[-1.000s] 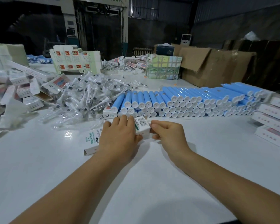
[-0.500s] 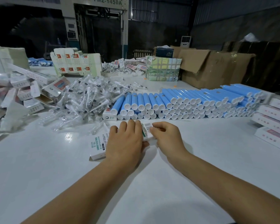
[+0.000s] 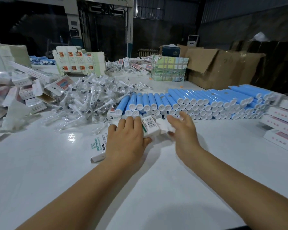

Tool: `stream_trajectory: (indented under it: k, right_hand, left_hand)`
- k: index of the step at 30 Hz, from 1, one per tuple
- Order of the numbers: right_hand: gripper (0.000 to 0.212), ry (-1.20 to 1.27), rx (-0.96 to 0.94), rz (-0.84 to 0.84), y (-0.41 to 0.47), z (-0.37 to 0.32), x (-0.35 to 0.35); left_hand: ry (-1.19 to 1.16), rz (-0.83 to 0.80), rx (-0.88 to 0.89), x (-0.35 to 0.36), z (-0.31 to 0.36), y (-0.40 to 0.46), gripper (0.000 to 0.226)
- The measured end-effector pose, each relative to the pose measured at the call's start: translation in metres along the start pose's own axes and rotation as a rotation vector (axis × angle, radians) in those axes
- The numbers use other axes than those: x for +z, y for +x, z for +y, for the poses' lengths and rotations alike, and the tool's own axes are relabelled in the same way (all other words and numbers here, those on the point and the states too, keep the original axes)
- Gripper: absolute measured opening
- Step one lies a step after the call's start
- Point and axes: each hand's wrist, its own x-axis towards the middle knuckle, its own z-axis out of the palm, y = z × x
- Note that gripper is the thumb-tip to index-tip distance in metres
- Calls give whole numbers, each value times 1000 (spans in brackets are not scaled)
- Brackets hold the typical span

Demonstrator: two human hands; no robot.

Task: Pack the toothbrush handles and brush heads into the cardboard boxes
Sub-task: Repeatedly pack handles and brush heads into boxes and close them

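left hand [image 3: 126, 140] grips white box [image 3: 150, 126] on bench [image 3: 40, 171] | right hand [image 3: 184, 131] fingers spread at end flap | blue handles [image 3: 198, 101] stacked 12 o'clock | brush heads [image 3: 90, 98] heaped 10 o'clock

White box [image 3: 150, 128] flat before stacked blue handles [image 3: 198, 102], bagged heads [image 3: 93, 97]

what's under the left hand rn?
The left hand lies on a white carton; its barcode end and printed near end show on either side. The carton's middle and contents are hidden. The right hand is open beside it.
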Motion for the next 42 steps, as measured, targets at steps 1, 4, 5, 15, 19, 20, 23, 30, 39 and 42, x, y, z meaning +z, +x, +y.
stream_trajectory:
  k: [1, 4, 5, 15, 19, 20, 23, 30, 39, 42]
  right_hand:
    - [27, 219, 227, -126, -1, 0, 1]
    - [26, 421, 477, -377, -8, 4, 7]
    - [24, 422, 423, -391, -7, 6, 10]
    - [30, -866, -582, -199, -11, 30, 4]
    - [33, -345, -206, -295, -18, 20, 6]
    - [35, -160, -62, -328, -17, 18, 6]
    - [31, -10, 58, -384, -11, 16, 4]
    - [27, -20, 38, -365, -8, 16, -1]
    - [31, -62, 27, -235, -15, 22, 9]
    - [37, -233, -127, -273, -21, 26, 10]
  left_hand:
    - [-4, 6, -5, -1, 0, 0, 61]
    - [-15, 36, 16, -1, 3, -2, 61]
    - [-24, 28, 9, -1, 3, -2, 62]
    - [35, 5, 118, -3, 5, -9, 72]
    - [54, -3, 119, -2, 1, -10, 72]
    - [56, -2, 113, -2, 0, -10, 71]
    - [59, 5, 106, 0, -2, -9, 70]
    - [15, 99, 126, 1, -1, -8, 68]
    - [78, 45, 156, -3, 4, -9, 65]
    - [99, 67, 146, -5, 5, -9, 65]
